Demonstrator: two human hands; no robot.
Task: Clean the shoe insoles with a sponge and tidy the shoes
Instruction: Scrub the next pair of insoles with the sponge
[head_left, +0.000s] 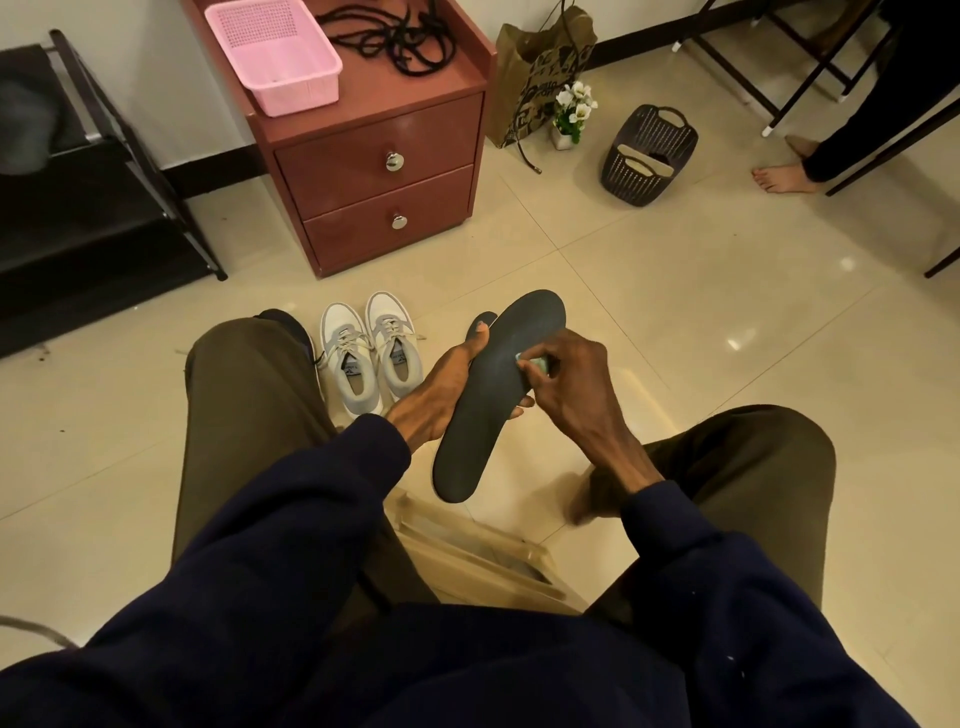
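Observation:
My left hand (441, 387) grips a long dark grey insole (485, 410) from underneath, thumb on its left edge, holding it above my lap. A second dark insole (480, 321) peeks out behind the thumb. My right hand (566, 387) pinches a small pale green sponge (535, 360) against the upper middle of the insole. A pair of white and grey sneakers (369, 351) stands side by side on the tiled floor just left of my hands, toes pointing away. A dark shoe (291, 325) is partly hidden behind my left knee.
A red-brown two-drawer cabinet (384, 166) stands ahead with a pink basket (272, 52) and black laces (395, 31) on top. A black shoe rack (93, 197) is at left. A dark basket (647, 153) holds insoles at right, near a paper bag (540, 73), a flower pot (571, 111) and another person's bare foot (782, 179).

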